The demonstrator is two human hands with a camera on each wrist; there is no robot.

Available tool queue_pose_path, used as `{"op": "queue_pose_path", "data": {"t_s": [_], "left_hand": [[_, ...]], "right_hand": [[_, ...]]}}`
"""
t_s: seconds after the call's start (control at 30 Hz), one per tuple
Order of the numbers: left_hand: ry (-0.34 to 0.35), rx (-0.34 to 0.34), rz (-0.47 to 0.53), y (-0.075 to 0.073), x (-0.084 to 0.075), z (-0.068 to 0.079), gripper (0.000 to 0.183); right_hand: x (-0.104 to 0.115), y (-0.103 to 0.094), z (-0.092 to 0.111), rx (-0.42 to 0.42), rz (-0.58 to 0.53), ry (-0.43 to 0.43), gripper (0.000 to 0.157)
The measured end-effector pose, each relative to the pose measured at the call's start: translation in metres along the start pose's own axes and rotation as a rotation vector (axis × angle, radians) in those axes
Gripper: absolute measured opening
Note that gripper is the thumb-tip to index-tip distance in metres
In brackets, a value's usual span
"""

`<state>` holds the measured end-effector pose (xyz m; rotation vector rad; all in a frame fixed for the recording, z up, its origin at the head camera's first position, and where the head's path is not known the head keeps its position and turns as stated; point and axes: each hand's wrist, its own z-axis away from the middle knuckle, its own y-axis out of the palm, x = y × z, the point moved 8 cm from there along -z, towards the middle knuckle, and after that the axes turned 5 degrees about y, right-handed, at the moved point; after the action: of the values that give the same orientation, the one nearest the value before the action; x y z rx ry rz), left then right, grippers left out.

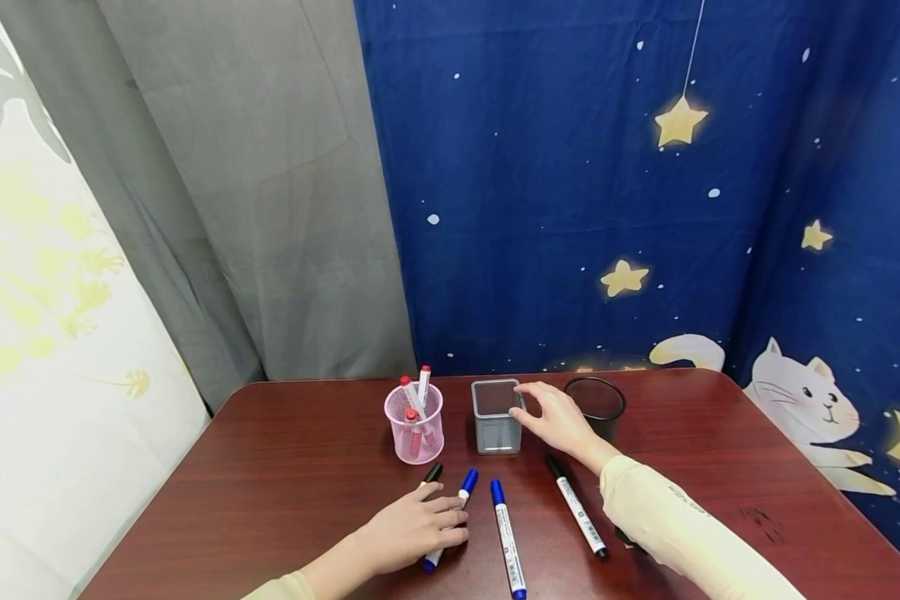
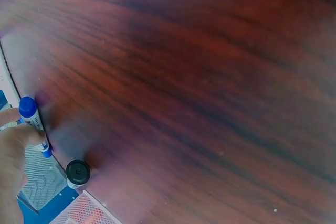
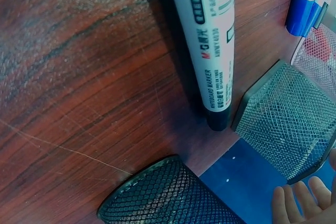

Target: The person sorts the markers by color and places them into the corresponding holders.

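Pale right sleeve [image 1: 682, 523], dark-red table [image 1: 270, 467] with room toward both sides, right hand [image 1: 560, 421], fingers apart at right rim of grey mesh cup [image 1: 497, 433] near far edge, left hand [image 1: 412, 525], thumb apart from fingers, over blue marker [image 1: 468, 481]

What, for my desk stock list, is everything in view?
Table: 1, reddish brown, centre.
Pink holder: 1, pink mesh, table back, leftmost.
Black holder: 1, black mesh, rightmost, partly hidden.
Square holder: 1, grey mesh, between those.
Red-capped markers: 3, white, in pink holder.
Blue-capped markers: 2, white, centre front, one partly covered.
Black-capped markers: 2, white, either side of blue pair.
Dark object: 1, black, right front, mostly hidden.
Curtains: 2, grey left, blue patterned right.
Patterned backdrop: 1, white, far left.
Sleeves: 2, cream, on both arms.
Left hand: 1, bare, over a blue-capped marker.
Right hand: 1, bare, at square holder's right rim.
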<state>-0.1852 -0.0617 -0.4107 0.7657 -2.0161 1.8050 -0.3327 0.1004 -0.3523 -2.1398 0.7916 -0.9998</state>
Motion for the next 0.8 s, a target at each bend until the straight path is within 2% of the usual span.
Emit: {"op": "queue_pose_path", "data": {"t_s": [0.27,0.5,0.8], "left_hand": [[0.042,0.019,-0.037,0.0060,-0.0021,-0.0030,0.021],[0.074,0.019,-0.099,0.0095,-0.0049,-0.0044,0.011],[0.115,-0.041,-0.074,0.0040,-0.0084,-0.0068,0.014]], "right_hand": [[-0.0017,0.0009,0.0006,0.005,-0.002,0.003,0.039],[-0.0011,0.0004,0.0004,0.000,-0.011,-0.004,0.040],[-0.0010,0.0009,0.0003,0.000,-0.013,-0.006,0.041]]}}
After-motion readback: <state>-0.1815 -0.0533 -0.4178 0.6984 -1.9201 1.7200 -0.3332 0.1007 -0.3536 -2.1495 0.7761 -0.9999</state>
